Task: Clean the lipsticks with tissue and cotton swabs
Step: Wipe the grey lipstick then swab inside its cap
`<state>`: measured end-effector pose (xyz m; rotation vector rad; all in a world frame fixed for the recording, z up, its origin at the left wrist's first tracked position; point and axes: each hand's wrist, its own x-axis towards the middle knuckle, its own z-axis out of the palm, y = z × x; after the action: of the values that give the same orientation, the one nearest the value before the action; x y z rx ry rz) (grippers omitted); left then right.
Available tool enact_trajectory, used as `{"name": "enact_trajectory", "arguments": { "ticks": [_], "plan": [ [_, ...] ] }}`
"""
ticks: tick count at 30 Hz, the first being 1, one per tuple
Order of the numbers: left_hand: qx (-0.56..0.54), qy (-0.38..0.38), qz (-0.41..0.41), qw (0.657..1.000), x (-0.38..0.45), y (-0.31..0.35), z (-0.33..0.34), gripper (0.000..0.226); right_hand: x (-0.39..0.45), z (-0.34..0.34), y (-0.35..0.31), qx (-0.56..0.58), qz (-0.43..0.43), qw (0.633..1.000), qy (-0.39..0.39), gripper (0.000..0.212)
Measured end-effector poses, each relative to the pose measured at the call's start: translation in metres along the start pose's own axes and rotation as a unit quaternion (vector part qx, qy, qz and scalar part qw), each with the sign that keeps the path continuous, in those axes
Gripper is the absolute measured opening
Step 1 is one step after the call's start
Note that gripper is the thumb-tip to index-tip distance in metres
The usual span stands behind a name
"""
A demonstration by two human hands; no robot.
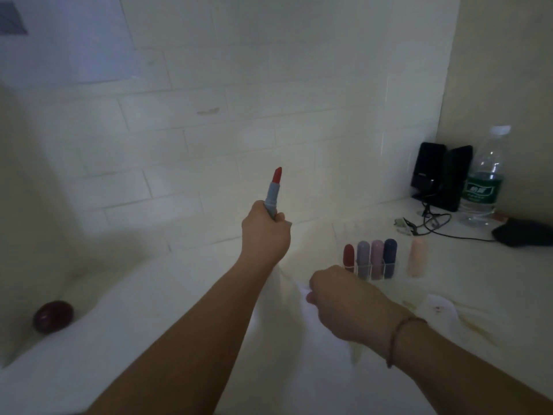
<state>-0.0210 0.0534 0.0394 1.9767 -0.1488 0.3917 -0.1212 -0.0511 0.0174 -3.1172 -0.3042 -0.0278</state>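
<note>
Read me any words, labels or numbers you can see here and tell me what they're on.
Nothing can be read for certain.
Water bottle: its green label bears a white logo with characters, too blurred to read.
Black speaker: a small pale mark low on its front, too small to read.
Lipstick in the left hand: no text shows.

The light is dim and cool. A wall of pale rectangular tiles (239, 121) fills the back, meeting a plain beige side wall (502, 70) at the right corner. A white sheet of paper (68, 37) hangs at the upper left. Below runs a table covered in white cloth (149, 295), creased toward its left edge, where it rises against the wall.
</note>
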Motion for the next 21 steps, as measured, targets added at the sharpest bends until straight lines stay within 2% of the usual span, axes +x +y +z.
{"name": "enact_trajectory", "arguments": {
  "ticks": [2, 3, 5, 7, 10, 12, 14, 15, 16, 17, 18, 19, 20, 21],
  "plan": [
    [0.014, -0.009, 0.010, 1.000, 0.000, 0.001, 0.001, 0.009, -0.015, -0.015, 0.013, -0.022, 0.027, 0.999, -0.015, 0.028],
    [0.028, -0.013, 0.018, 0.999, 0.000, 0.001, 0.001, 0.010, -0.026, -0.022, 0.023, -0.021, 0.047, 0.999, 0.005, 0.028],
    [0.038, -0.003, 0.024, 0.999, 0.001, 0.000, 0.002, 0.011, -0.051, -0.038, 0.049, 0.098, 0.097, 0.987, 0.077, 0.030],
    [-0.015, 0.015, 0.002, 1.000, 0.005, -0.003, 0.000, 0.007, -0.074, -0.045, 0.072, 0.308, 0.141, 0.937, 0.091, 0.036],
    [-0.098, 0.006, -0.035, 0.995, 0.008, 0.001, 0.000, 0.013, -0.094, -0.040, 0.106, 0.539, 0.152, 0.825, 0.075, 0.023],
    [-0.110, -0.012, -0.018, 0.994, 0.006, 0.011, 0.000, 0.017, -0.097, -0.034, 0.126, 0.589, 0.147, 0.791, 0.069, 0.032],
    [-0.086, -0.020, 0.023, 0.996, 0.001, 0.029, -0.003, 0.017, -0.099, -0.031, 0.141, 0.611, 0.135, 0.777, 0.070, 0.036],
    [-0.097, -0.026, 0.038, 0.994, -0.003, 0.038, -0.005, 0.017, -0.100, -0.030, 0.146, 0.628, 0.112, 0.767, 0.069, 0.038],
    [-0.146, -0.042, 0.039, 0.988, -0.008, 0.048, -0.003, 0.018, -0.099, -0.028, 0.153, 0.661, 0.085, 0.743, 0.067, 0.044],
    [-0.239, -0.079, 0.017, 0.968, -0.016, 0.057, -0.001, 0.020, -0.099, -0.026, 0.158, 0.704, 0.055, 0.705, 0.059, 0.052],
    [-0.354, -0.134, -0.025, 0.925, -0.025, 0.065, 0.006, 0.022, -0.098, -0.024, 0.161, 0.741, 0.026, 0.669, 0.053, 0.055],
    [-0.447, -0.198, -0.071, 0.869, -0.035, 0.070, 0.017, 0.022, -0.096, -0.021, 0.164, 0.748, 0.009, 0.661, 0.064, 0.050],
    [-0.503, -0.246, -0.108, 0.821, -0.045, 0.071, 0.031, 0.022, -0.093, -0.017, 0.167, 0.711, -0.003, 0.696, 0.100, 0.036],
    [-0.524, -0.275, -0.137, 0.794, -0.054, 0.069, 0.045, 0.024, -0.090, -0.014, 0.169, 0.648, 0.007, 0.746, 0.155, 0.031]
  ]
}}
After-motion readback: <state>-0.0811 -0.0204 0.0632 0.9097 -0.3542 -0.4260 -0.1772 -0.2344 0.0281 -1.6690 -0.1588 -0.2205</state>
